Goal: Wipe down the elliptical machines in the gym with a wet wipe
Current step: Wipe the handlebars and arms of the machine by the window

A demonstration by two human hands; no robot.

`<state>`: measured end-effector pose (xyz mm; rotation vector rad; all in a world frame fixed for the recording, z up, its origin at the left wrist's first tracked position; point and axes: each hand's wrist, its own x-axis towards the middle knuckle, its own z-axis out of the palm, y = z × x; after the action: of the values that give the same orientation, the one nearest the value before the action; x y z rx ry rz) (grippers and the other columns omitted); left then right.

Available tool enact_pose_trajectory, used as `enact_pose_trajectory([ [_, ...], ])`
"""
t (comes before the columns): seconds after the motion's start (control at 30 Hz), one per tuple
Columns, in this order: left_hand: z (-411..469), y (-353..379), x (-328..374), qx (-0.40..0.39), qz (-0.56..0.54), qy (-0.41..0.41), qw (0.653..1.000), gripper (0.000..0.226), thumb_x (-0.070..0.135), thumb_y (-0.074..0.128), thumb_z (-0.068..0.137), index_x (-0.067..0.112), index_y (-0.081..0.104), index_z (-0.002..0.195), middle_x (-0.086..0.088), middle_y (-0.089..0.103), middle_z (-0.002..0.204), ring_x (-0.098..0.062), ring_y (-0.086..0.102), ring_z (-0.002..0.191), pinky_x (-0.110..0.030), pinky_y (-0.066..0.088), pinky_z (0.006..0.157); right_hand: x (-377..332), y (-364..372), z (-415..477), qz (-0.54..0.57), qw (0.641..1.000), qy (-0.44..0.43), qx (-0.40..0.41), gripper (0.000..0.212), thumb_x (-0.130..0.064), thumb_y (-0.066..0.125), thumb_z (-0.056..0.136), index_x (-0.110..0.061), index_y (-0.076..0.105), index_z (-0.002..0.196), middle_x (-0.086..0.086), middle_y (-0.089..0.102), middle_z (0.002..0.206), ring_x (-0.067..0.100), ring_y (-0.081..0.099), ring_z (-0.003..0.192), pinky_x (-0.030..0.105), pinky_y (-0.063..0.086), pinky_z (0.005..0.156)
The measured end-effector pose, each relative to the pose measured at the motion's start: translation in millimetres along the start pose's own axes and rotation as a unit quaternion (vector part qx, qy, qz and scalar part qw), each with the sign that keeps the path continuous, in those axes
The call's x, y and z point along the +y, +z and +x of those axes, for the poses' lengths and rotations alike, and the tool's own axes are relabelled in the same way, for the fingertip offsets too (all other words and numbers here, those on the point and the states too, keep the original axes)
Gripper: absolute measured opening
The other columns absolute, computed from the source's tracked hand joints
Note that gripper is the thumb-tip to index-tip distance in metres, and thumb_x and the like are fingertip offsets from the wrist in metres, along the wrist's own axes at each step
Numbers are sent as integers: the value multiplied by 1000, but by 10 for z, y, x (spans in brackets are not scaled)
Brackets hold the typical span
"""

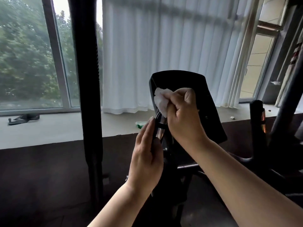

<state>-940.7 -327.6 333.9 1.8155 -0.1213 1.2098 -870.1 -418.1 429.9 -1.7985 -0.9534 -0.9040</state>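
Roughly at the middle of the frame, the black console (180,79) of an elliptical machine stands tilted, with its dark face turned toward the right. The right hand (183,115) comes in from the lower right, its fingers curled round a crumpled white wet wipe (160,99). It presses the wipe against the console's upper left edge. The wipe bulges out to the left of the knuckles and touches the console's rim.

Just below, the left hand (146,154) rises from the bottom centre with its fingers straight and close together. They lie flat along the lower left side of the console, and nothing is gripped in them. Whether the thumb hooks behind the edge cannot be told.

A thick black upright bar (86,79) of the machine crosses the frame from top to bottom, left of centre. Behind the console hangs a white pleated curtain (164,46). A window (24,54) in the upper left shows green trees.

A pale windowsill (57,126) runs across the middle of the frame. On it lie a dark object (24,118) at the far left and a green-and-white pack (141,124) just beside the left fingertips. At the right edge stands another black handle (257,115).
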Motion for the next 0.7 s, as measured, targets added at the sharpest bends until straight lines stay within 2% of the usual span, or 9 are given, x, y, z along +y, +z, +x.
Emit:
enact_pose_trajectory([
  [0.07, 135, 44, 56, -4, 9, 29, 1000, 52, 9, 50, 99, 12, 47, 151, 1, 50, 152, -9, 42, 143, -19, 36, 114, -13, 6, -48, -20, 999, 5, -45, 44, -38, 44, 101, -19, 59, 137, 3, 44, 131, 13, 44, 123, 18, 34, 108],
  [0.13, 237, 79, 95, -9, 11, 31, 999, 52, 12, 52, 100, 14, 47, 152, 4, 50, 152, -6, 41, 144, -15, 35, 112, -2, -22, -35, -44, 998, -9, -52, 37, -36, 53, 102, -22, 59, 136, 0, 51, 132, 16, 45, 127, 21, 35, 109],
  [0.23, 326, 103, 151, 14, 19, 42, 999, 47, 13, 53, 103, 11, 49, 150, 3, 51, 150, -1, 43, 141, -14, 36, 112, 29, -87, 76, 61, 996, 60, -21, 15, -28, 56, 103, -39, 66, 100, -11, 65, 103, 7, 62, 103, 28, 50, 94],
  [0.27, 346, 114, 165, 18, 25, 55, 998, 45, 12, 53, 104, 10, 50, 148, 3, 52, 149, -3, 44, 140, -17, 37, 113, 54, -95, 125, 109, 987, 117, -26, 19, -28, 55, 104, -37, 66, 91, -12, 67, 91, 5, 65, 90, 31, 54, 85],
  [0.33, 377, 138, 189, 25, 36, 66, 997, 42, 12, 53, 105, 10, 53, 147, 2, 54, 146, -4, 46, 139, -19, 37, 113, 92, -95, 165, 171, 964, 200, -26, 22, -29, 55, 104, -23, 70, 89, -7, 69, 76, 10, 66, 73, 38, 57, 75],
  [0.4, 416, 161, 189, 35, 47, 54, 997, 40, 13, 55, 105, 10, 54, 145, 2, 56, 144, -3, 48, 137, -20, 39, 113, 95, -108, 102, 162, 968, 189, -11, 21, -28, 56, 104, -18, 70, 91, -5, 69, 72, 6, 66, 67, 29, 57, 68],
  [0.5, 469, 190, 189, 43, 66, 52, 996, 38, 11, 55, 105, 8, 56, 143, -1, 58, 142, -8, 50, 135, -24, 41, 112, 93, -165, -82, 130, 984, 122, -1, 17, -27, 58, 103, -16, 67, 94, -10, 64, 66, 1, 63, 60, 10, 43, 53],
  [0.6, 520, 208, 225, 49, 76, 45, 995, 37, 8, 54, 105, 7, 56, 142, -2, 59, 141, -8, 51, 133, -23, 41, 111, 143, -177, -48, 160, 979, 128, -19, 18, -27, 57, 103, -14, 69, 109, -13, 69, 77, -6, 66, 72, 5, 44, 63],
  [0.7, 599, 254, 239, 55, 84, 46, 994, 37, 12, 52, 104, 6, 58, 140, -4, 61, 138, -11, 54, 131, -26, 42, 111, 173, -96, 21, 209, 970, 126, -18, 27, -22, 55, 105, -16, 67, 129, -11, 73, 115, -12, 64, 101, 9, 48, 91],
])
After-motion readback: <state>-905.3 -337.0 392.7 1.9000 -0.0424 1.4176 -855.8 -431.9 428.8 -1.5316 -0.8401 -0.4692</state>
